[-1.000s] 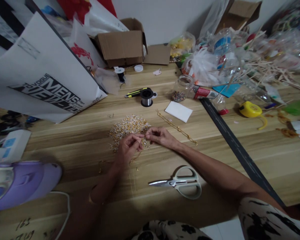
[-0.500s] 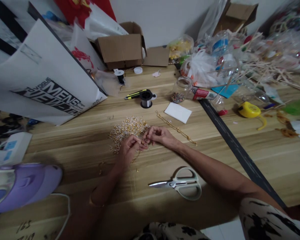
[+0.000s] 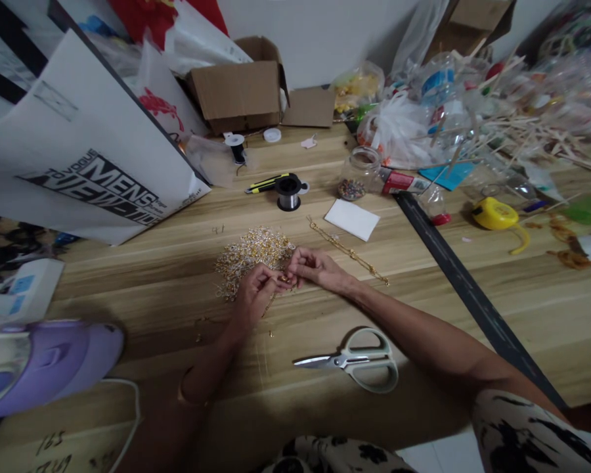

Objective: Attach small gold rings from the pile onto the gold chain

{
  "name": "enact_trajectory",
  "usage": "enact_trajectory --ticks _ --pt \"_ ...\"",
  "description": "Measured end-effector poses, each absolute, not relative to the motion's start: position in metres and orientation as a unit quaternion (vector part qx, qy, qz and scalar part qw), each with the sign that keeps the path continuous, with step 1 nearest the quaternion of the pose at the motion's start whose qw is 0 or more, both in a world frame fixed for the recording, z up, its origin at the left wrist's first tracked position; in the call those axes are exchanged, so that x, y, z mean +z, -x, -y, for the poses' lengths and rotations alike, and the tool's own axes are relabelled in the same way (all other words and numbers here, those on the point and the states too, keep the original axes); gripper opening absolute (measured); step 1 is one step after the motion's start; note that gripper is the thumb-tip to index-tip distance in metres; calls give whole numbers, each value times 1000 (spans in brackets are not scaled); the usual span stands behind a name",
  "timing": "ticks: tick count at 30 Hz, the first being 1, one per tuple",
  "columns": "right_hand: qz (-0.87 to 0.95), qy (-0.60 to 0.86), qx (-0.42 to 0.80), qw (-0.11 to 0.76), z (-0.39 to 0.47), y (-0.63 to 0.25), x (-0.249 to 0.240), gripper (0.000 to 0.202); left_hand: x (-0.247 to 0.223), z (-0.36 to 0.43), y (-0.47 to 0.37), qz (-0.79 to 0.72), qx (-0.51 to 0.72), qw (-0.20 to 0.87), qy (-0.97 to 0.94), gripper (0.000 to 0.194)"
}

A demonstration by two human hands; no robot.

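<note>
My left hand (image 3: 257, 289) is closed in a pinch on a thin gold chain (image 3: 270, 303), which trails below its fingers toward the table. Fingertip to fingertip with it, my right hand (image 3: 316, 268) is also pinched; whatever lies in its fingers is too small to make out. Just behind both hands spreads a pile of gold and silvery beaded pieces (image 3: 256, 253). A longer gold chain (image 3: 349, 253) lies to the right of my right hand. Nearer to me rest scissors (image 3: 364, 360) with pale handles, blades pointing left.
Behind the pile stand a wire spool (image 3: 288, 194), a yellow-black cutter (image 3: 266, 184) and a jar of beads (image 3: 357, 177). A white card (image 3: 352, 219) lies nearby. On the left are a paper bag (image 3: 93, 144) and a purple appliance (image 3: 69, 361); a tape measure (image 3: 495, 214) is at right.
My hands remain pinched together at the same spot, with the right fingers shifted slightly. The whole view has moved a little; the pile, chains and scissors lie as before.
</note>
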State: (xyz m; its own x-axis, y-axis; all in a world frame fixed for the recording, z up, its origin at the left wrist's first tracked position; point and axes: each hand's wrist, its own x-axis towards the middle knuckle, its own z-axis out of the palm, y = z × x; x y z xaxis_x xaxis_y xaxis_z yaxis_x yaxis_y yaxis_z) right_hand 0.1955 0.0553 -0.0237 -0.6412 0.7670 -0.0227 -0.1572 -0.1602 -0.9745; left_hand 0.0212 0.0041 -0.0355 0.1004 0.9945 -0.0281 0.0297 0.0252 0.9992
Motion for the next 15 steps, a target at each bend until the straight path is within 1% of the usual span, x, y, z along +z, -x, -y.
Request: enact_trajectory --ticks 3,6,8,12,15 --pt "574 282 697 324 -54 -196 -23 29 -36 -3 -21 -486 458 509 -543 14" --pt "614 292 656 327 -52 -196 -24 24 -37 -2 -21 -487 460 495 -554 12" --pt "664 300 602 326 -50 -196 -25 19 -36 -2 -21 -487 465 485 -558 10" --pt "764 313 454 335 -49 -196 -27 12 -32 -1 -23 -488 473 475 -559 10" --pt "784 313 413 341 -49 -196 -27 11 -30 -1 -23 -493 466 485 -552 13"
